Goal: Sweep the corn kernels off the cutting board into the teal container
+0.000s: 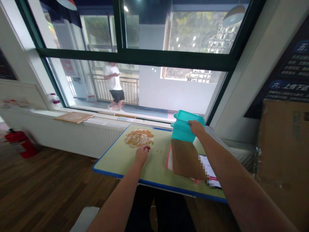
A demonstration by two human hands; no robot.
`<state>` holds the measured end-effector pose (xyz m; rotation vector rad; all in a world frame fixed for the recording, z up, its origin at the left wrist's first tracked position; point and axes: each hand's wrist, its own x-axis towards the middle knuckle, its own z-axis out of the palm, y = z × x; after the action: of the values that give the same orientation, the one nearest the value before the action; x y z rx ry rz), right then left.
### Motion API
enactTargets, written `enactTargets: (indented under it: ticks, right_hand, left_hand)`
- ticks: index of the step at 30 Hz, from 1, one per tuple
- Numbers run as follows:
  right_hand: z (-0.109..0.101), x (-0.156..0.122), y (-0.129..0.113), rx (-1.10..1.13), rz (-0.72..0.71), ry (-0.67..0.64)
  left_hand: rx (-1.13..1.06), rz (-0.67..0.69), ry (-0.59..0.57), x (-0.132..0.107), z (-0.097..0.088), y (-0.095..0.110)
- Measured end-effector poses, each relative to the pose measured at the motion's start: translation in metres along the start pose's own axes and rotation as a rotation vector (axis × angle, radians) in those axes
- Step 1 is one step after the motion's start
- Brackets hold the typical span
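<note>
My right hand point(197, 128) grips the near rim of a teal plastic bin point(182, 130) at the back right of the table. The bin looks tilted, and what it holds cannot be seen. My left hand point(142, 154) rests low over the table with its fingers curled closed; anything inside them is hidden. Just beyond it lies a loose pile of yellow-orange kernels mixed with white grains point(139, 138). A few stray bits lie to the right of the pile.
On the table point(113, 161) a brown cardboard sheet point(185, 158) covers pink-edged papers, beside a phone point(210, 172). A large cardboard box point(282, 145) stands right. A fire extinguisher point(20, 143) is at left. Behind the window, a person point(114, 82) stands outside.
</note>
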<state>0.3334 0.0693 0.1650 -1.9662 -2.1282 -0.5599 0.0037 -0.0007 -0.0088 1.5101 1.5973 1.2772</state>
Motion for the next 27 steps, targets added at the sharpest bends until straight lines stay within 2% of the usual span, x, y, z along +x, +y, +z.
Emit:
enactTargets:
  ticks: [6,10,12,16,19,21,23,27]
  right_hand:
    - [-0.031,0.004,-0.003,-0.029,-0.004,0.088]
    - [-0.062,0.0,-0.013,-0.033,-0.085,0.124]
    - [-0.075,-0.009,-0.027,-0.022,-0.157,0.133]
    - [-0.092,-0.036,-0.071,0.054,-0.312,0.117]
    - [-0.095,-0.06,-0.107,0.118,-0.393,0.086]
    - [-0.093,-0.076,-0.13,0.175,-0.448,0.087]
    - [-0.09,-0.092,-0.149,0.235,-0.508,0.099]
    - [-0.085,-0.123,-0.175,0.285,-0.641,0.124]
  left_hand:
    - [-0.031,-0.003,0.021,0.002,0.0,-0.002]
    - [-0.103,-0.027,0.07,0.0,0.0,0.002]
    - [-0.156,-0.041,0.146,-0.002,-0.002,0.007]
    - [-0.23,-0.075,0.378,-0.003,-0.013,0.021]
    - [-0.484,-0.14,0.464,-0.001,-0.03,0.04]
    - [-0.732,-0.187,0.349,-0.002,-0.047,0.058]
    - [-0.877,-0.224,0.119,-0.008,-0.071,0.079]
    - [-0.938,-0.215,-0.162,-0.035,-0.127,0.11]
